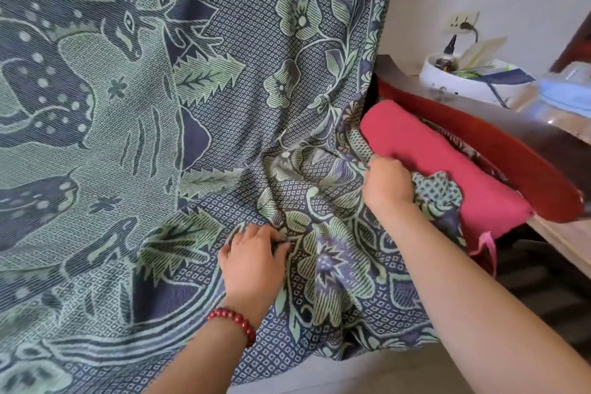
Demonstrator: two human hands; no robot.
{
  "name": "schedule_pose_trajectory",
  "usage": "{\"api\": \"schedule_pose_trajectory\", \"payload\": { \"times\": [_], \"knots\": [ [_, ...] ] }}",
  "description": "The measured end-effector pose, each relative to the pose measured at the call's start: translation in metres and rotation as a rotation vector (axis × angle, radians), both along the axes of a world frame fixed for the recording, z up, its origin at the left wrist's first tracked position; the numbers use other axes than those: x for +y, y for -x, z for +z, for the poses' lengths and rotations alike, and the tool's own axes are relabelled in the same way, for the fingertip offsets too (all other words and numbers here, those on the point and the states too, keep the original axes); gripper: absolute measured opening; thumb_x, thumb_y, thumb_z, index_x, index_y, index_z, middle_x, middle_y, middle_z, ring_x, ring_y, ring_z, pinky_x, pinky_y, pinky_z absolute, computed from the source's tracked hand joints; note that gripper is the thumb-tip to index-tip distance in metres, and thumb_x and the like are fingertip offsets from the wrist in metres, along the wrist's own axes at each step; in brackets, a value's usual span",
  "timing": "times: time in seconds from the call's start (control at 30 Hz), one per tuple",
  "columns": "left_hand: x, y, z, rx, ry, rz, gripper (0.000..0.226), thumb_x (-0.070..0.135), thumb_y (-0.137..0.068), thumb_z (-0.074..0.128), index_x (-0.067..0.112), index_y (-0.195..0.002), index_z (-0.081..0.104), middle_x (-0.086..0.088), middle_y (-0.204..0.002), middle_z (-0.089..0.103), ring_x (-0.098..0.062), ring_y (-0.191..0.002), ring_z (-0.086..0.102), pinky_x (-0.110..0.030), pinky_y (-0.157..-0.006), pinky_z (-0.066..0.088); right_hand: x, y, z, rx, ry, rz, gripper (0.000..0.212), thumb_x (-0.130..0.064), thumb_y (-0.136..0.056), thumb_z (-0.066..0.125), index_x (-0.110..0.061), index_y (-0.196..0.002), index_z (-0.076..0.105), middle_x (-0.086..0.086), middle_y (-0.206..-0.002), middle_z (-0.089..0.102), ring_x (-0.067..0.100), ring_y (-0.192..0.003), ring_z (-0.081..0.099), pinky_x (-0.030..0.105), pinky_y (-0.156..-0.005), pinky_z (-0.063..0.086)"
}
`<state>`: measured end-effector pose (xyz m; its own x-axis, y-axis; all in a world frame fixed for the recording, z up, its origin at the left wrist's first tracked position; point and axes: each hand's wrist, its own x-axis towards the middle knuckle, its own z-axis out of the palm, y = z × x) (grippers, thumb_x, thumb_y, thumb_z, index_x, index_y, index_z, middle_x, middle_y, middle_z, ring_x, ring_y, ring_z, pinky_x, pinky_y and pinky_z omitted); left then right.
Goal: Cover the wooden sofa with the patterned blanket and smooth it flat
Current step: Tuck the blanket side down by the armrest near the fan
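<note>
The patterned blanket (134, 125), green and dark blue with deer and flowers, drapes over the sofa's back and seat and hides most of it. The sofa's red-brown wooden armrest (518, 166) shows at the right, with a pink cushion (454, 169) on the seat beside it. My right hand (388, 184) grips a bunched fold of the blanket's right edge against the pink cushion. My left hand (254, 257), with a red bead bracelet on the wrist, pinches a wrinkle of the blanket on the seat. Creases fan out between the two hands.
A side table (543, 125) stands right of the armrest and carries a white bowl (463, 80) full of small items and a clear container (569, 89). A wall socket (460, 22) sits above it. Pale floor (367, 374) shows below the blanket's hem.
</note>
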<state>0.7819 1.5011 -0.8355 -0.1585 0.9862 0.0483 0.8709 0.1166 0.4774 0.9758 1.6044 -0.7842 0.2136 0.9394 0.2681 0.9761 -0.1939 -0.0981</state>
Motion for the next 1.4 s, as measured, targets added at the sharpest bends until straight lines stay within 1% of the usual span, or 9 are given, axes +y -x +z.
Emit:
{"api": "schedule_pose_trajectory", "payload": {
  "times": [0.2,0.3,0.47,0.67,0.77,0.9,1.07,1.2,1.4],
  "knots": [
    [-0.01,-0.014,0.011,-0.181,0.006,-0.115,0.014,0.049,-0.091,0.049,0.036,-0.088,0.054,0.019,-0.084,0.06,-0.002,-0.076,0.052,-0.033,-0.087,0.034,-0.003,-0.021,0.041,0.088,-0.228,-0.073,0.034,0.008,-0.089,0.042,0.002,-0.122,0.047,0.024,-0.125,0.051,0.041,-0.111,0.051,0.043,-0.093,0.041],
    [-0.025,-0.033,0.007,-0.175,0.017,-0.292,0.017,0.049,-0.09,0.05,0.033,-0.088,0.056,0.017,-0.081,0.062,-0.004,-0.076,0.057,-0.037,-0.092,0.043,-0.012,-0.039,0.065,0.117,-0.31,-0.175,0.035,0.003,-0.088,0.052,-0.003,-0.123,0.052,0.022,-0.127,0.049,0.041,-0.114,0.047,0.045,-0.096,0.039],
    [-0.026,-0.033,-0.006,-0.278,0.077,-0.411,0.011,0.047,-0.08,0.057,0.037,-0.079,0.054,0.02,-0.072,0.06,-0.001,-0.073,0.058,-0.038,-0.085,0.048,-0.03,-0.032,0.065,0.003,-0.084,-0.256,0.033,-0.013,-0.089,0.058,-0.006,-0.121,0.058,0.016,-0.127,0.05,0.037,-0.117,0.045,0.041,-0.091,0.041],
    [-0.019,-0.027,0.0,-0.549,-0.084,-0.311,0.017,0.046,-0.076,0.069,0.031,-0.081,0.063,0.012,-0.072,0.063,-0.001,-0.067,0.059,-0.022,-0.064,0.05,-0.041,0.019,0.059,0.065,-0.244,0.192,0.032,-0.011,-0.081,0.061,-0.015,-0.113,0.064,0.005,-0.117,0.054,0.028,-0.11,0.05,0.036,-0.091,0.04],
    [-0.017,-0.026,0.003,-0.552,-0.111,-0.341,0.021,0.049,-0.074,0.07,0.031,-0.08,0.063,0.011,-0.075,0.063,-0.002,-0.072,0.059,-0.024,-0.066,0.05,-0.047,0.026,0.05,0.121,-0.197,0.337,0.033,-0.01,-0.082,0.058,-0.016,-0.114,0.065,0.004,-0.117,0.056,0.026,-0.108,0.053,0.037,-0.092,0.045],
    [-0.015,-0.032,0.001,-0.541,-0.121,-0.349,0.03,0.059,-0.069,0.067,0.032,-0.081,0.064,0.013,-0.079,0.063,-0.001,-0.076,0.059,-0.028,-0.072,0.051,-0.058,0.002,0.055,0.189,-0.374,0.227,0.029,-0.008,-0.083,0.054,-0.012,-0.11,0.064,0.007,-0.114,0.058,0.029,-0.108,0.053,0.039,-0.09,0.043],
    [-0.012,-0.04,0.0,-0.486,-0.11,-0.354,0.035,0.067,-0.065,0.064,0.038,-0.084,0.062,0.017,-0.084,0.061,0.002,-0.081,0.057,-0.025,-0.075,0.05,-0.057,-0.011,0.048,0.068,0.19,0.053,0.038,-0.039,-0.087,0.061,-0.017,-0.118,0.055,0.007,-0.119,0.053,0.031,-0.111,0.054,0.039,-0.083,0.047],
    [-0.014,-0.04,0.002,-0.406,-0.038,-0.388,0.044,0.065,-0.062,0.07,0.042,-0.098,0.06,0.021,-0.091,0.058,0.003,-0.089,0.055,-0.023,-0.081,0.049,-0.06,-0.027,0.047,0.098,0.107,-0.039,0.023,-0.013,-0.09,0.053,-0.016,-0.111,0.062,0.013,-0.114,0.064,0.034,-0.103,0.061,0.032,-0.07,0.042],
    [-0.015,-0.063,0.006,-0.34,-0.051,-0.431,0.036,0.06,-0.073,0.065,0.046,-0.106,0.061,0.022,-0.105,0.053,-0.005,-0.104,0.052,-0.04,-0.095,0.046,-0.062,-0.045,0.06,0.099,0.056,-0.056,0.025,-0.012,-0.088,0.052,-0.018,-0.111,0.063,0.014,-0.114,0.064,0.035,-0.103,0.062,0.036,-0.077,0.049]
  ]
}}
